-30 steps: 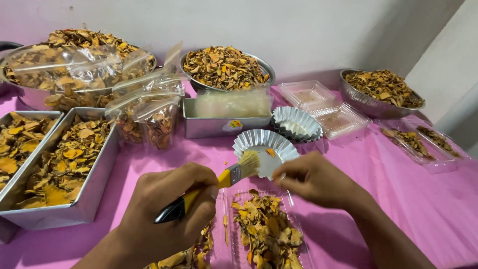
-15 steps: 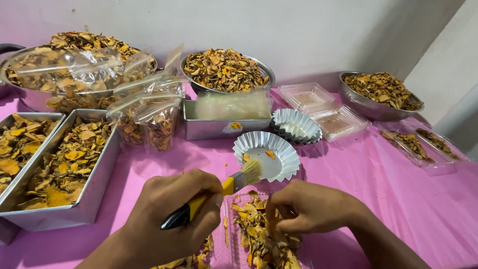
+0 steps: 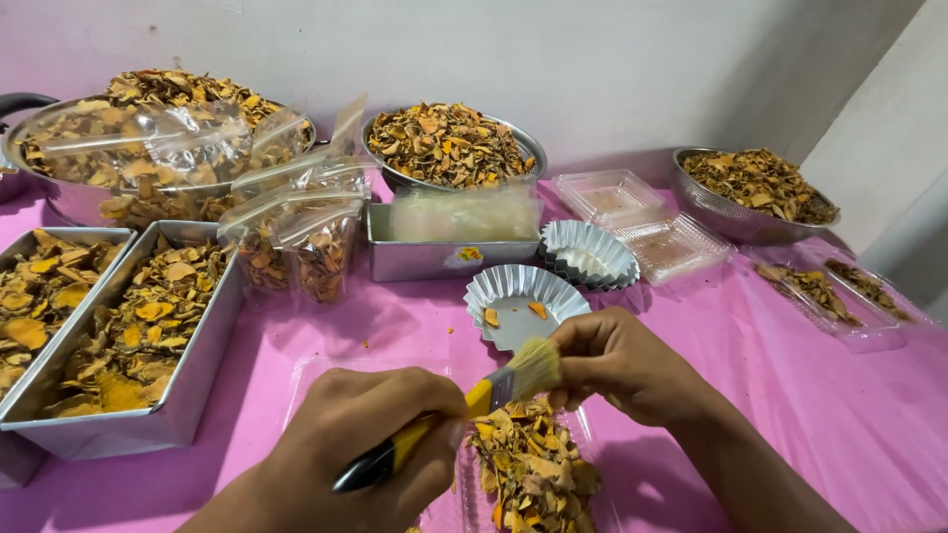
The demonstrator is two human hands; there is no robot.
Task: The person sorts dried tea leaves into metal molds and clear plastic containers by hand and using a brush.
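- The brush (image 3: 464, 410), with its yellow-and-black handle and pale bristles, is gripped in the left hand (image 3: 365, 454), whose fingers are curled tight round the handle; the bristle tip meets the right hand's fingertips, seemingly so that it can sweep whatever they hold.
- The right hand (image 3: 617, 360) has its fingers pressed together in a pinch at the bristles; the piece it pinches is hidden behind the bristles, so I cannot tell what it is.
- Both hands hover over a clear plastic tray (image 3: 592, 439) at the near edge of the table (image 3: 790, 395), heaped with dried orange-brown slices (image 3: 528, 469) that look curled and brittle.
- Just beyond the hands sits a fluted foil cup (image 3: 518, 301) holding two small orange pieces, within easy reach.
- Further out stand a second fluted cup (image 3: 588, 255), empty clear lidded boxes (image 3: 642, 222), metal pans (image 3: 148, 326) and bowls (image 3: 449, 148) full of the same slices, and filled plastic bags (image 3: 296, 237).
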